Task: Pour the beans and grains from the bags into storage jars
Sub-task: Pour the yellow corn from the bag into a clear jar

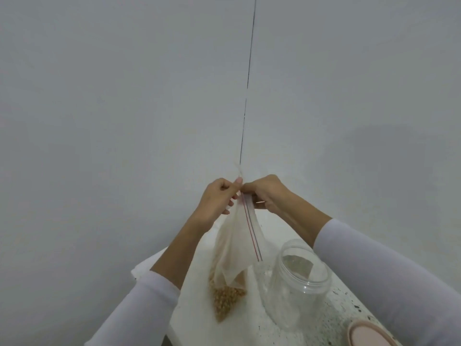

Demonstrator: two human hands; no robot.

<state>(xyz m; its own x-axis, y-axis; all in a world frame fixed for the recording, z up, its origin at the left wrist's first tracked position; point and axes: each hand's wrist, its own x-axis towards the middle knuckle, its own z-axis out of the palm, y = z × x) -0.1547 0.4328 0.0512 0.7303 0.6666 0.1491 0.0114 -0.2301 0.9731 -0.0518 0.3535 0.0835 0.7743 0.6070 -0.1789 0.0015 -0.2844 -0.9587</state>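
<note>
A clear zip bag with a red seal strip hangs in the air above the table, tan beans gathered in its lowest corner. My left hand pinches one side of the bag's top corner. My right hand pinches the other side right beside it, fingertips nearly touching. An open, empty clear plastic jar stands on the table to the right of the bag, below my right forearm.
A pink lid lies at the bottom right on the speckled white table. A white cloth covers the table's left part under the bag. A plain white wall with a thin vertical seam fills the background.
</note>
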